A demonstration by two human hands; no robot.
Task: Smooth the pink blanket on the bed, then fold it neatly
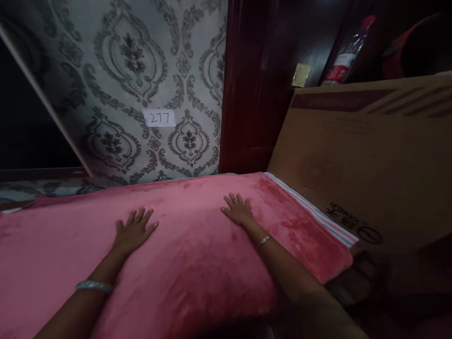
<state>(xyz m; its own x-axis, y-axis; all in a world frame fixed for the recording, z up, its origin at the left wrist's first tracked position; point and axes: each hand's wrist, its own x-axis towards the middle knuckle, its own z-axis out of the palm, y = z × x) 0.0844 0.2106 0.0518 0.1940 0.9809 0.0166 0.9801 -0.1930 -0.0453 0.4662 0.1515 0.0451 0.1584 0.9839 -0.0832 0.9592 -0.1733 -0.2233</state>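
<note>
A pink fleece blanket (197,263) covers a padded surface across the lower half of the view. My left hand (134,230) lies flat on it, palm down, fingers spread, with a pale bangle on the wrist. My right hand (238,209) also rests flat on the blanket, farther right and nearer the far edge, fingers apart, with a thin bracelet on the wrist. Neither hand holds anything. The blanket's right edge shows a white and blue striped band (314,214).
A large cardboard box (370,155) leans right beside the blanket. Behind it stand a dark red wooden door frame (247,94) and a bottle with a red label (344,56). Patterned wallpaper (141,70) carries a note reading 277 (160,118).
</note>
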